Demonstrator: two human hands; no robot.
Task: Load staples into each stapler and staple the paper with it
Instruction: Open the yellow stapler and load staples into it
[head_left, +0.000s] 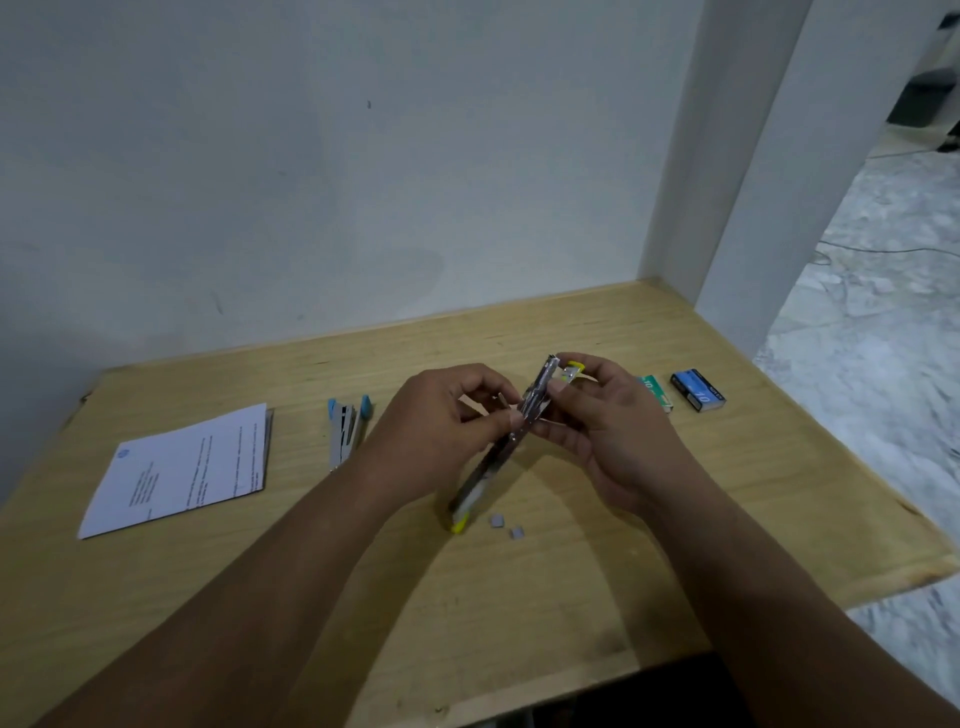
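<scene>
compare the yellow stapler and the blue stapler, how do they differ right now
The yellow stapler is gripped by both the left hand and the right hand, raised with one yellow end near the table; the blue stapler lies untouched on the table. Trim colour differs: yellow against blue. The yellow one is opened out long; the blue one's arms spread only slightly. Both have metal bodies.

One head cam sat high behind the hands, v. close. It looked fwd & down past the left hand (441, 431) and right hand (602, 431) to the wall (311, 171).
</scene>
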